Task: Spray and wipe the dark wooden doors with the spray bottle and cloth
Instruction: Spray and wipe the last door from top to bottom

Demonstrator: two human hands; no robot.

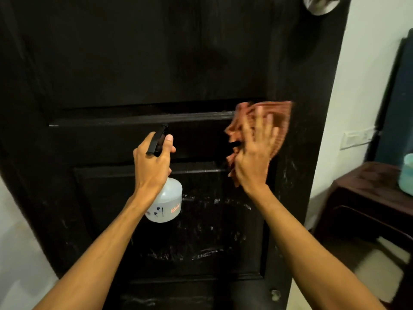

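Left grip [154, 162] curls round the neck of the spray bottle [166, 202], nozzle toward the dark wooden door [134, 63], ready to spray. Right grip [257, 153], fingers spread, presses the cloth [270, 117] flat against the door's right side, apparently to broaden wiping contact.
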